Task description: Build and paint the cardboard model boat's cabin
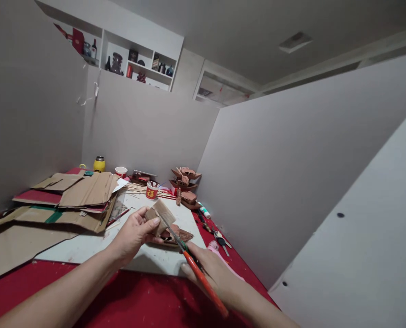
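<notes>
Between the thumb and fingers of my left hand [138, 230] is a small piece of brown cardboard [165, 213], held up above the white board. My right hand [206, 264] is closed round a pair of scissors [198, 269] with orange and green on the handles. The scissors' blades reach up to the cardboard and lie against it; whether they are cutting into it I cannot tell. Behind and below the blades, a small brown model boat [185, 234] rests on the white board [138, 262], partly hidden by the cardboard and my hands.
Flattened cardboard sheets [83, 191] are stacked at the left. Toward the back stand a red paper cup [151, 191], thin wooden sticks [134, 189], a yellow jar [99, 164] and several model boats [189, 198]. Other tools [221, 239] lie along the right edge of the red tablecloth [148, 300]. Grey partitions [274, 173] enclose the table.
</notes>
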### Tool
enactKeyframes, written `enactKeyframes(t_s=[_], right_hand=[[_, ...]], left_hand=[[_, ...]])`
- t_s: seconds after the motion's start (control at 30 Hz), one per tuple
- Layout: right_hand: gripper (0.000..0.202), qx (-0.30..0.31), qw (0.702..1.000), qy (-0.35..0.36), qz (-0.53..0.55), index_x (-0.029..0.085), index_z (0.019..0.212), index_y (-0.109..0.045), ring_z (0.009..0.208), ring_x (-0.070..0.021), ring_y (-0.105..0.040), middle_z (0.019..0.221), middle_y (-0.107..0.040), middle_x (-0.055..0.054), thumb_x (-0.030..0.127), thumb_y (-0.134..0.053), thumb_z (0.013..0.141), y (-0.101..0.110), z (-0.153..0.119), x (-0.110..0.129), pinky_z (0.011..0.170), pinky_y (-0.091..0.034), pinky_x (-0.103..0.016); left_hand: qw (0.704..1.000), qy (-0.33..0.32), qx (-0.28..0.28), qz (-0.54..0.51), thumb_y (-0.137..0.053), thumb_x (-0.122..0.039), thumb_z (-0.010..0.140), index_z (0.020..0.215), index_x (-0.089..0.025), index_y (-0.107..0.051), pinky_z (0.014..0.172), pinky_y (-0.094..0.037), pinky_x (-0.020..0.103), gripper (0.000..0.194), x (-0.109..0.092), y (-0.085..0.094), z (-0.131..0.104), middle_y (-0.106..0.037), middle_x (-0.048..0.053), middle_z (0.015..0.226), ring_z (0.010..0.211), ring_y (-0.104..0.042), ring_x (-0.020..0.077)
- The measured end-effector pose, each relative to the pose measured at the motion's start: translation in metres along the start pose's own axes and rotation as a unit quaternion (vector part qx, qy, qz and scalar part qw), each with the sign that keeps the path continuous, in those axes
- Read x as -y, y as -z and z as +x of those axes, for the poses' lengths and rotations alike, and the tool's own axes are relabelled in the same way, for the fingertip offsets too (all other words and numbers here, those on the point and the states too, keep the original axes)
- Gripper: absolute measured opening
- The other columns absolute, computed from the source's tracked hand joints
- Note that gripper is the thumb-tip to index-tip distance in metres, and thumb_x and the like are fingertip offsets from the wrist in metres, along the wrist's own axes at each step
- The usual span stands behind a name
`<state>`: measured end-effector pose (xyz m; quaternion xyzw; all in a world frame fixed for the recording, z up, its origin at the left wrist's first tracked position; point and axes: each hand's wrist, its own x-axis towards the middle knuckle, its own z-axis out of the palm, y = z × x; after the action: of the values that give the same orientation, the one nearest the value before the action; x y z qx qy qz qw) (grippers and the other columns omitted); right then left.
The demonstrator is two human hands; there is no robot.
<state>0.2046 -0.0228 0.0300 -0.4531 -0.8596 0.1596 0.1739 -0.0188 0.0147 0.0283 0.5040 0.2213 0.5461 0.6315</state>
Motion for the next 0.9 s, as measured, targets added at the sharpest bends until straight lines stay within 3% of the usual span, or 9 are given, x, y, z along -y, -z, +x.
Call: enactKeyframes(t_s=[0.6,0.9], right_hand=[[0.022,0.000,0.999,-0.027,0.042,0.021,0.097,-0.058,0.070,-0.0187,-0.054,0.075,-0.062,0.000,0.040,-0.051,0.088,-0.005,-0.001,-0.004,0.072,-0.044,-0.029],[0.019,-0.008,0.997,-0.038,0.074,0.020,0.079,-0.050,0.060,-0.0113,-0.040,0.065,-0.046,0.005,0.036,-0.050,0.089,-0.012,-0.004,-0.007,0.057,-0.037,-0.022]], left_hand=[[1.000,-0.001,0.013,0.004,-0.070,-0.031,0.079,0.094,-0.017,-0.055,0.054,-0.054,0.022,0.026,0.003,-0.001,0.001,-0.068,0.002,0.080,0.068,-0.066,0.0139],[1.000,0.008,0.005,0.008,-0.073,-0.031,0.077,0.089,-0.017,-0.052,0.053,-0.053,0.021,0.027,0.000,-0.004,-0.001,-0.070,0.004,0.079,0.066,-0.068,0.0142]])
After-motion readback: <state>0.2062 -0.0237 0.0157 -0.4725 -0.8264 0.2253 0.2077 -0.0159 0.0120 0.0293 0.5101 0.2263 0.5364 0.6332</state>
